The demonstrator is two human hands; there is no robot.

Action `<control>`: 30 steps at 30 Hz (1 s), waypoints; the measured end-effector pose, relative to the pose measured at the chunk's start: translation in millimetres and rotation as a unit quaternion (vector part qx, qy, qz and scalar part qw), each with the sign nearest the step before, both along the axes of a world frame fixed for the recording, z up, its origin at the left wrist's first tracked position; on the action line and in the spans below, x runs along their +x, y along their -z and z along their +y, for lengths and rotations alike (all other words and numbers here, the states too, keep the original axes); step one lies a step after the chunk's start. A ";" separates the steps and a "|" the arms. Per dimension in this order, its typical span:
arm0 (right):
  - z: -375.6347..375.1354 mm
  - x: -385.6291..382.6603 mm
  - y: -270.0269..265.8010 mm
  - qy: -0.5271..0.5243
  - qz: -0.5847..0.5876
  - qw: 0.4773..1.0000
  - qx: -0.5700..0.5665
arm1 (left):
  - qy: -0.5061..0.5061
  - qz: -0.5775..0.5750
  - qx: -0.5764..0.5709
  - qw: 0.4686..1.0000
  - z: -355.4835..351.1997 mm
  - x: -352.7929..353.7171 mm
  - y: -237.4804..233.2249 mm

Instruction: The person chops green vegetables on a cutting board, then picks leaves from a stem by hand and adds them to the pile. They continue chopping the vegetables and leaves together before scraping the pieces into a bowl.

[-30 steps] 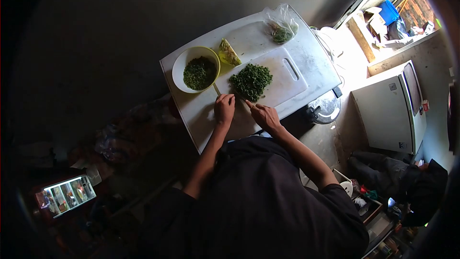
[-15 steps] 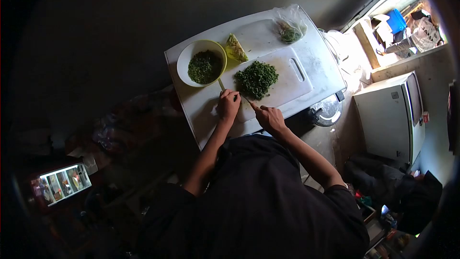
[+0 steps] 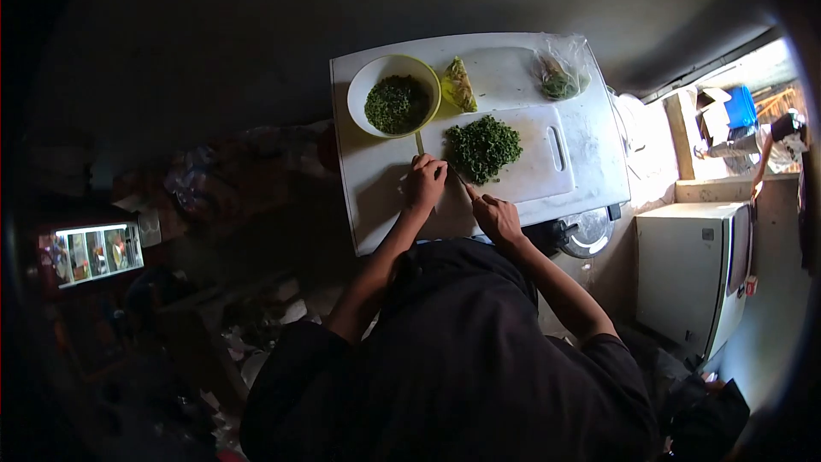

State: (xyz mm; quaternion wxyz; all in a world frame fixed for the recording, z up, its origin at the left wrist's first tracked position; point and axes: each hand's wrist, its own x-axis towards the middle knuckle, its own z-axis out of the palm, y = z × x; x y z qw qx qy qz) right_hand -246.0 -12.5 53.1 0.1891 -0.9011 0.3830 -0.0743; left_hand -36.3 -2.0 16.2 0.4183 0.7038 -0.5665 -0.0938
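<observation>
My left hand (image 3: 427, 180) is closed near the left part of the white cutting board (image 3: 532, 154). A thin greenish stalk (image 3: 420, 144) sticks out past its fingers toward the bowl. My right hand (image 3: 498, 219) grips a knife (image 3: 463, 181), index finger stretched forward along it; its blade points toward my left hand and is partly hard to make out. Just beyond the blade, a heap of chopped green leaves (image 3: 484, 149) lies on the board. More chopped greens (image 3: 397, 104) fill the bottom of a white bowl with a yellow-green outside (image 3: 359, 99), beyond my left hand.
On the white table (image 3: 499, 44) lie a yellow-green wedge-shaped packet (image 3: 459, 85) and a clear plastic bag (image 3: 562, 68) with greens inside. A round lidded pot (image 3: 588, 235) stands beside the table's near right edge. Farther right are a white refrigerator (image 3: 680, 269) and a person (image 3: 780, 137) at the bright opening.
The view has turned, so the table sits straighter and farther right. My hands stay close together by the heap. The person at the opening now shows more clearly, an arm reaching down.
</observation>
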 end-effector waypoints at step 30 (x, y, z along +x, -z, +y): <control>-25.7 -6.4 -17.5 -0.062 -0.044 0.997 0.004 | -0.066 0.017 -0.013 0.998 4.1 -15.0 1.9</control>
